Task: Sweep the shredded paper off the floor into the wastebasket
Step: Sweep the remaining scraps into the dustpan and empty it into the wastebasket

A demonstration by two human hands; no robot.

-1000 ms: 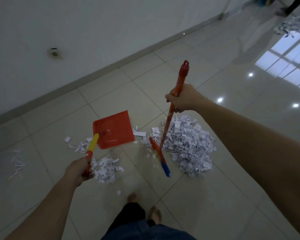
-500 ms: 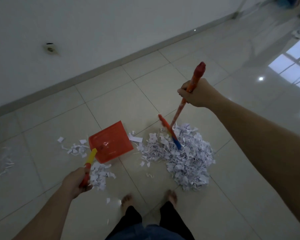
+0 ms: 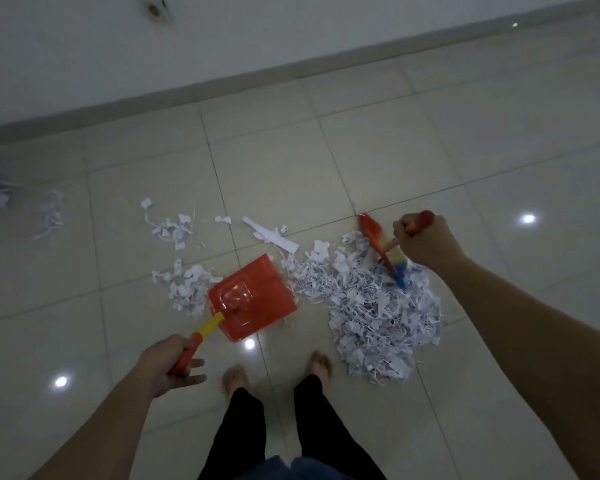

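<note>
The tiled floor (image 3: 395, 150) runs bare from the shredded paper pile (image 3: 378, 313) up to the grey baseboard (image 3: 222, 88) along the wall, and bare tile also opens out to the right of the pile. The pile, the landmark here, lies just right of the person's bare feet (image 3: 321, 363), its near edge reaching level with the toes. The red dustpan (image 3: 253, 299) sits at the pile's left edge, its open lip facing the shreds; the left hand (image 3: 167, 365) grips its orange-and-yellow handle with fingers curled round it. Smaller paper scraps (image 3: 187, 285) lie left of the dustpan and beyond it. The broom head (image 3: 383, 251) rests on the pile's far edge, and the right hand (image 3: 423, 242) is clamped round the broom's stick.
</note>
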